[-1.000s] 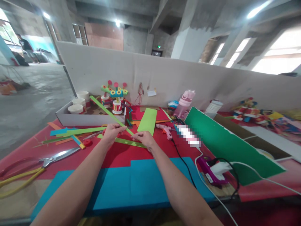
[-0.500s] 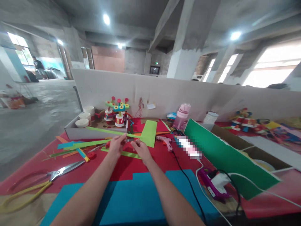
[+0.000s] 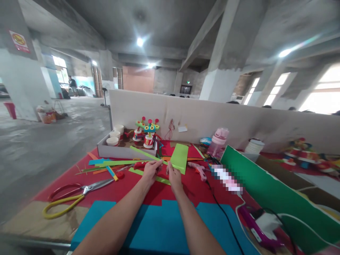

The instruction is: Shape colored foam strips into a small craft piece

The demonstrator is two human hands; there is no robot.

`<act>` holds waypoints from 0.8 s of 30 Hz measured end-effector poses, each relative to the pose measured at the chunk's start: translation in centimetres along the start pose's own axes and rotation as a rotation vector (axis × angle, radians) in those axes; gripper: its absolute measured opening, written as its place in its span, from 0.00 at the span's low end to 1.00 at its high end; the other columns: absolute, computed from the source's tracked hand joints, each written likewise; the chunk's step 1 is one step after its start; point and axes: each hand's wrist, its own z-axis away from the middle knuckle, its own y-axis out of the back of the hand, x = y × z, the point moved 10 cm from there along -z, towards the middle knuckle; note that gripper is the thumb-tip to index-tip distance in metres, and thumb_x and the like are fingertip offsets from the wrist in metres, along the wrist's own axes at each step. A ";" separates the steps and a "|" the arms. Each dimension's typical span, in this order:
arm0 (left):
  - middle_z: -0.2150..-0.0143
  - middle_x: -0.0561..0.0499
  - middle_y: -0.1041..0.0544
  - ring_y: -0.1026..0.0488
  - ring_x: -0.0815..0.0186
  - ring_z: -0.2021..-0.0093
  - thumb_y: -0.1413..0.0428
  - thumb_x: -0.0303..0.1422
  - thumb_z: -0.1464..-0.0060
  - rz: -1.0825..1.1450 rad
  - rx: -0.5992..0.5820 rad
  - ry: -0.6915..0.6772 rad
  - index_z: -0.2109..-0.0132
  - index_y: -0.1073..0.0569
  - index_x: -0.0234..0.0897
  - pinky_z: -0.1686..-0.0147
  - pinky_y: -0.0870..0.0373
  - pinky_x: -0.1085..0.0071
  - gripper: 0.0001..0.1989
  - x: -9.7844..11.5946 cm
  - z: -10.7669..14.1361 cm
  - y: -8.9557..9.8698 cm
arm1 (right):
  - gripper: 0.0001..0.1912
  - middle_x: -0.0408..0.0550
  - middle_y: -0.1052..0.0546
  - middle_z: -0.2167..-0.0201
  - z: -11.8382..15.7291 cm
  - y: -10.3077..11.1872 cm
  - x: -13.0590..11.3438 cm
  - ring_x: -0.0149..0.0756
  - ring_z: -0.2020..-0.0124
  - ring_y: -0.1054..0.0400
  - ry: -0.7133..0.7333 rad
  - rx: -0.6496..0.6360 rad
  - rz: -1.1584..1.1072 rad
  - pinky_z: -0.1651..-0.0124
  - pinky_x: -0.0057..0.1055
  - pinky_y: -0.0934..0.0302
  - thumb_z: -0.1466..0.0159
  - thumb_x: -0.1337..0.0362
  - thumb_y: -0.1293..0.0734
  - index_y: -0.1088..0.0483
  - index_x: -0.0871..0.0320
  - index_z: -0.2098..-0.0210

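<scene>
A long light-green paper strip (image 3: 142,152) stretches between my hands above the red table. My left hand (image 3: 151,170) pinches it between thumb and fingers. Close beside it, my right hand (image 3: 174,175) is closed on the strip with thumb and fingertips. Just beyond my right hand lies a wider light-green paper sheet (image 3: 179,154). Another green strip (image 3: 162,180) lies on the table beneath my hands. A red-handled tool (image 3: 139,165) sits left of my left hand, partly hidden by it. Several coloured paper strips (image 3: 111,163) are heaped farther left.
Large scissors (image 3: 98,185) lie at the left. A pink glue gun (image 3: 198,170) with a black cord rests at the right, near a green board (image 3: 255,180) and a purple power strip (image 3: 259,228). At the back, a shallow box (image 3: 127,152) holds white cups and paper-cup figures (image 3: 149,129).
The view has turned left, shifting the table rightward in the picture. My right hand's fingers, looser before, have closed on the strip, and my hands are nearer each other.
</scene>
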 end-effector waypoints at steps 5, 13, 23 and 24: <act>0.82 0.53 0.30 0.37 0.76 0.81 0.28 0.38 0.72 0.028 0.066 -0.017 0.79 0.28 0.31 0.81 0.44 0.77 0.19 1.5 -0.5 1.3 | 0.31 0.42 0.38 0.87 -0.4 0.6 1.0 0.33 0.80 0.42 -0.006 0.020 -0.022 0.71 0.30 0.48 0.38 0.39 0.44 0.43 0.55 0.86; 0.81 0.54 0.31 0.36 0.76 0.80 0.29 0.36 0.71 0.058 0.106 -0.043 0.79 0.28 0.30 0.80 0.40 0.77 0.18 3.3 -1.3 3.0 | 0.31 0.41 0.40 0.88 -0.3 1.4 0.6 0.31 0.81 0.43 -0.020 0.048 -0.067 0.74 0.29 0.49 0.40 0.39 0.42 0.43 0.55 0.88; 0.83 0.54 0.31 0.37 0.76 0.81 0.28 0.32 0.71 0.149 0.263 -0.145 0.78 0.28 0.30 0.79 0.39 0.78 0.17 6.2 -2.6 7.7 | 0.29 0.40 0.40 0.90 -1.0 2.3 2.5 0.30 0.84 0.43 -0.098 0.059 -0.209 0.75 0.29 0.47 0.42 0.43 0.37 0.42 0.55 0.89; 0.83 0.55 0.31 0.37 0.76 0.81 0.29 0.32 0.71 0.150 0.271 -0.150 0.78 0.28 0.30 0.80 0.39 0.78 0.16 6.4 -2.7 8.0 | 0.29 0.40 0.40 0.91 -1.1 2.3 2.6 0.29 0.84 0.44 -0.105 0.055 -0.224 0.76 0.29 0.47 0.42 0.43 0.37 0.42 0.55 0.89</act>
